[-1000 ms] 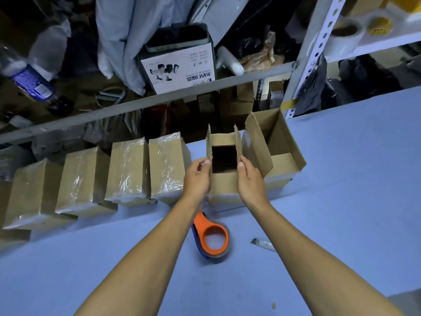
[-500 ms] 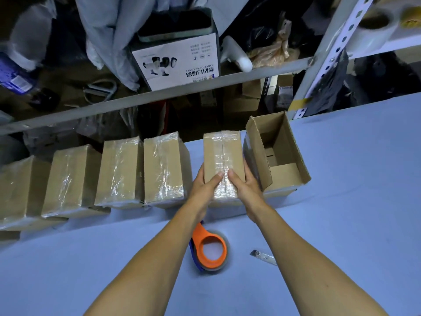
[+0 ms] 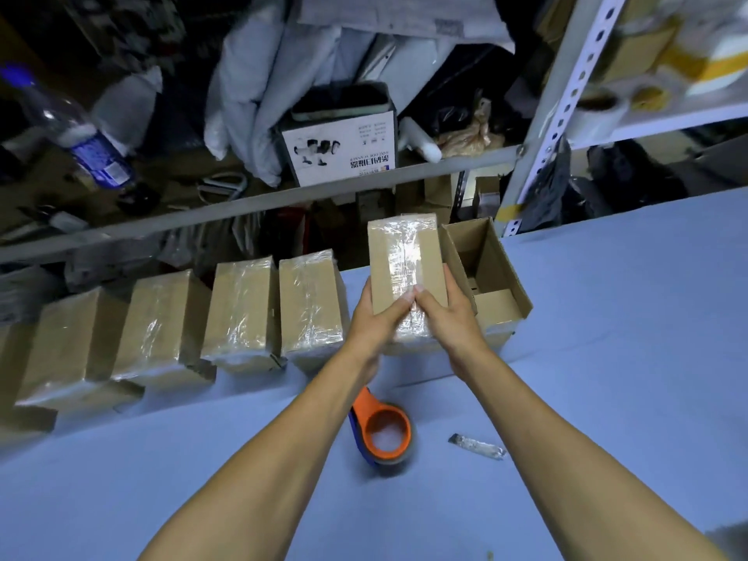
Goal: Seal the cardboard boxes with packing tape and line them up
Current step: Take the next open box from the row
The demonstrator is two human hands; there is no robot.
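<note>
A small taped cardboard box [image 3: 400, 261] is held between both hands above the blue table [image 3: 607, 358]. My left hand [image 3: 374, 317] grips its near left side, fingers lying over the taped top. My right hand [image 3: 447, 315] grips the near right side, its fingers meeting the left ones on the tape strip. To the left, several sealed boxes [image 3: 311, 305] stand in a row along the table's far edge. An open, untaped box [image 3: 489, 273] sits just right of the held one. The orange tape dispenser [image 3: 382, 433] lies on the table below my left wrist.
A small metal blade [image 3: 477, 446] lies right of the dispenser. Behind the table a grey shelf rail [image 3: 283, 196] carries a printed carton [image 3: 342, 149], a water bottle [image 3: 77, 131] and bags. A perforated upright [image 3: 554, 115] stands at the right, with tape rolls [image 3: 599, 111] on the shelf beyond it.
The box stood open a second ago; it has since been turned so a taped face is up and lifted slightly, both hands now lying over its near end.
</note>
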